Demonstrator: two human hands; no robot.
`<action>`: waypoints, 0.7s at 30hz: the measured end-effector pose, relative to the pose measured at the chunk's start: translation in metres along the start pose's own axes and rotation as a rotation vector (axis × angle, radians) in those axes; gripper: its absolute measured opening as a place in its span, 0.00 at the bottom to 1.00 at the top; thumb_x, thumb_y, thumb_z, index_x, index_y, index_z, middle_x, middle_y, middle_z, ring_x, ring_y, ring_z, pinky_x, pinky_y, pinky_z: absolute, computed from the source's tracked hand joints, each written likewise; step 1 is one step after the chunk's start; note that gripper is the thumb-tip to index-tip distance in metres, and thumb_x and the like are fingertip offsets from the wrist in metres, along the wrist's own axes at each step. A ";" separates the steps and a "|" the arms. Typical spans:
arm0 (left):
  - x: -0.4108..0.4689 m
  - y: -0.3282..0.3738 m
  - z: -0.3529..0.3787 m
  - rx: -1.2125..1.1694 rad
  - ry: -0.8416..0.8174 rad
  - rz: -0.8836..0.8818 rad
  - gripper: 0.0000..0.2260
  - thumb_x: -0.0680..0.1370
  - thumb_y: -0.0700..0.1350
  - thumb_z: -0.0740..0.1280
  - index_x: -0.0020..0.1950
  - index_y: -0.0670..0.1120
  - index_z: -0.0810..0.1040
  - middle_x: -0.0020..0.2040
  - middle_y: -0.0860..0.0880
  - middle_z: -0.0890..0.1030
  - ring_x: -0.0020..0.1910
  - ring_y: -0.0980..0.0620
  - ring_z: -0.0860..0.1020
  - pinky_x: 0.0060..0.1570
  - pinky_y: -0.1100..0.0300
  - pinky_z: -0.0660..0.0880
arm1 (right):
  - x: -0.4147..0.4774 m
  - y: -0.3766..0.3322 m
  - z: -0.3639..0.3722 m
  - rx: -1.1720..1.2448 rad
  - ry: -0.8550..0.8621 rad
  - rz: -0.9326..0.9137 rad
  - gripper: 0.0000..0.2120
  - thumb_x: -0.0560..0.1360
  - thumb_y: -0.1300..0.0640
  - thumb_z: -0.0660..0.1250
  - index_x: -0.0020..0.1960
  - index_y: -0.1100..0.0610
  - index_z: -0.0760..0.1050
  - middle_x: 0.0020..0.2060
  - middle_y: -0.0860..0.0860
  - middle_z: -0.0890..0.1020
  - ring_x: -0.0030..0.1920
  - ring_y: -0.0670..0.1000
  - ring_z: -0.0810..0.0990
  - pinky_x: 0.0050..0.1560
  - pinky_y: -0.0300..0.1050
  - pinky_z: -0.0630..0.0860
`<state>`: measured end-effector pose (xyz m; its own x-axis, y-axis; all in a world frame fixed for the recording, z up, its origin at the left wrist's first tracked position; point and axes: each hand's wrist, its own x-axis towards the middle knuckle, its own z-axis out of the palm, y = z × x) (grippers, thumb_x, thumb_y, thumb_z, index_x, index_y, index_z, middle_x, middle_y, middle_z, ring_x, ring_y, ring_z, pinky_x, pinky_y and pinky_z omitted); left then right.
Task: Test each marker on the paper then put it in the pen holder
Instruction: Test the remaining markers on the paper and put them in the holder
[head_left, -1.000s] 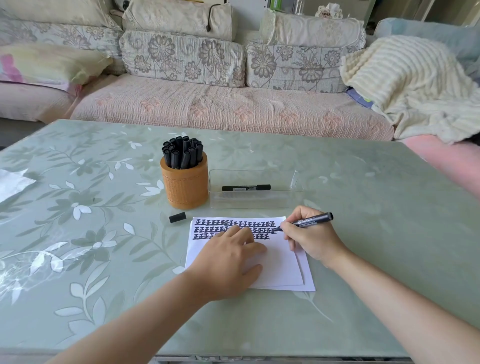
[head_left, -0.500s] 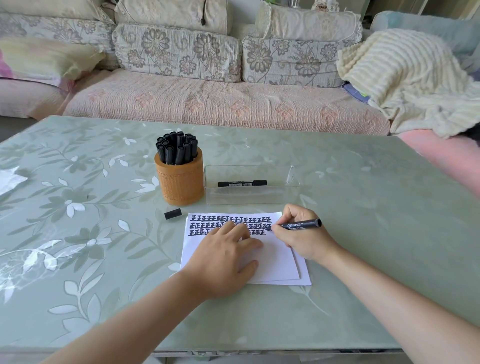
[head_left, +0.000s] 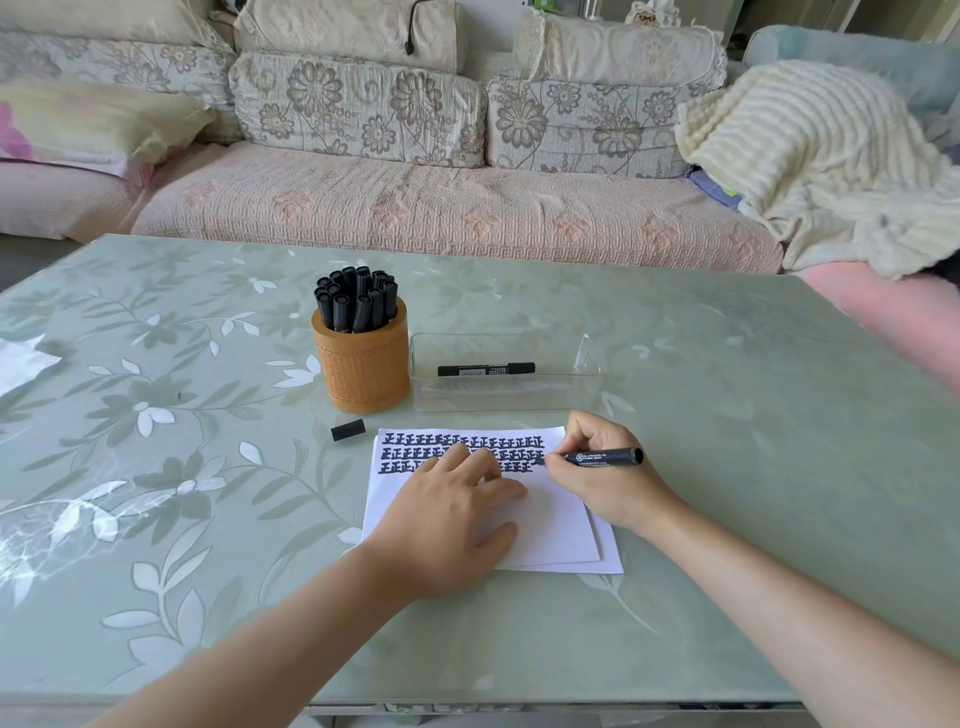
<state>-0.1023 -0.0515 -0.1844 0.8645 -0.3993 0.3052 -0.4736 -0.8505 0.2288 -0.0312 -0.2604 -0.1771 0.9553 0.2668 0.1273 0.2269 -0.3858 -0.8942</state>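
Black marker (head_left: 605, 458) uncapped, tip touching paper (head_left: 550, 525).

On the table (head_left: 727, 415), the paper (head_left: 550, 525) lies nearest the person, with the cap (head_left: 348, 430) just left of its far corner. Behind the paper stand the holder (head_left: 363, 364) on the left and the tray (head_left: 504, 371) beside it on the right, with 1 marker (head_left: 485, 369) lying in the tray. The sofa (head_left: 441, 218) runs behind the table.

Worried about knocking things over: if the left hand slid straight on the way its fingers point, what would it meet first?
Likely the clear tray, just beyond the far edge of the paper; the pen holder stands left of that line.
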 end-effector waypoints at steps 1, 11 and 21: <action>0.000 0.000 0.000 -0.001 0.001 0.000 0.16 0.75 0.58 0.62 0.61 0.57 0.76 0.50 0.55 0.72 0.47 0.51 0.70 0.47 0.58 0.71 | 0.000 0.000 0.000 -0.006 -0.008 -0.003 0.12 0.69 0.62 0.68 0.33 0.55 0.66 0.27 0.43 0.73 0.29 0.49 0.67 0.32 0.43 0.64; 0.000 0.000 0.000 0.001 0.013 0.000 0.16 0.74 0.57 0.62 0.60 0.57 0.76 0.50 0.55 0.73 0.47 0.51 0.71 0.45 0.57 0.71 | 0.002 0.002 -0.001 0.000 -0.025 -0.009 0.13 0.69 0.65 0.68 0.33 0.56 0.65 0.27 0.45 0.70 0.30 0.48 0.66 0.32 0.42 0.63; -0.001 0.000 0.000 0.008 0.006 -0.003 0.16 0.74 0.58 0.62 0.60 0.57 0.76 0.50 0.55 0.73 0.48 0.51 0.71 0.45 0.58 0.70 | 0.000 -0.001 0.000 -0.024 -0.037 -0.008 0.13 0.71 0.66 0.69 0.34 0.57 0.68 0.27 0.42 0.74 0.30 0.47 0.68 0.32 0.41 0.65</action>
<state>-0.1029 -0.0519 -0.1848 0.8651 -0.3945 0.3097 -0.4693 -0.8546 0.2223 -0.0320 -0.2600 -0.1760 0.9459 0.3022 0.1178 0.2390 -0.4041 -0.8829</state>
